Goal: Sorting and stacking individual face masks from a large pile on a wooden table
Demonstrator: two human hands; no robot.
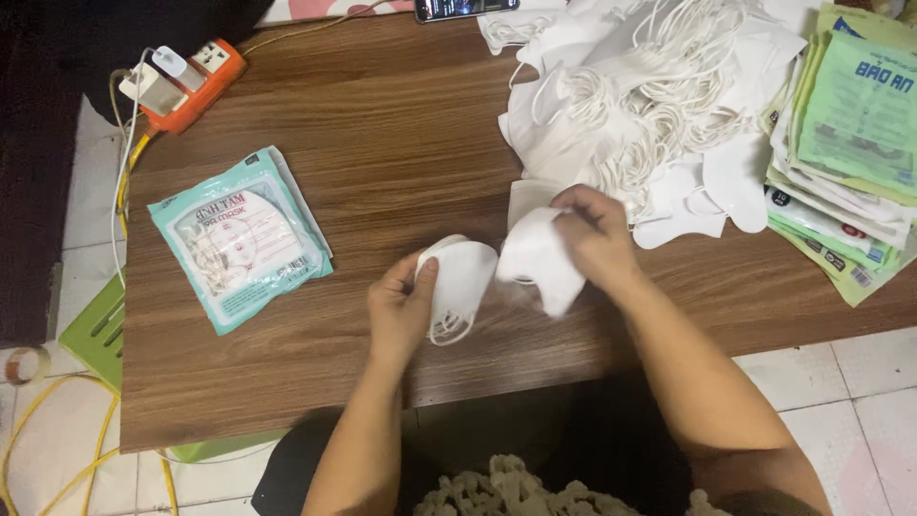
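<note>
Near the front middle of the brown wood-grain laminate table (382,124), the left hand (401,304) pinches a folded white fabric face mask (460,282) between thumb and curled fingers, closed on its left edge. This mask stands with its long axis running from twelve to six o'clock, the rounded fold toward twelve and its thin white elastic ear loops (447,333) dangling in a small coil at six. The right hand (594,234), just beside it at about two o'clock, is closed over the upper edge of a second white fabric mask (540,260), fingers bent down on the cloth; that mask slopes from eleven toward five o'clock, its pointed lower corner aimed at the table's near edge. The two masks sit side by side, their inner edges touching or nearly so.

At one o'clock from the hands lies a loose heap of soft white masks with tangled cord loops (640,105), matte and creased. At three o'clock, on the table's right end, a fanned stack of flat green and white printed plastic pouches (850,143) overlaps like shingles. At nine o'clock a sealed teal and clear plastic packet (241,239) lies tilted, with white masks visible inside through its window. At eleven o'clock an orange power strip with white plugs (186,81) sits at the table corner, and a dark phone (465,8) lies at the far edge at twelve.
</note>
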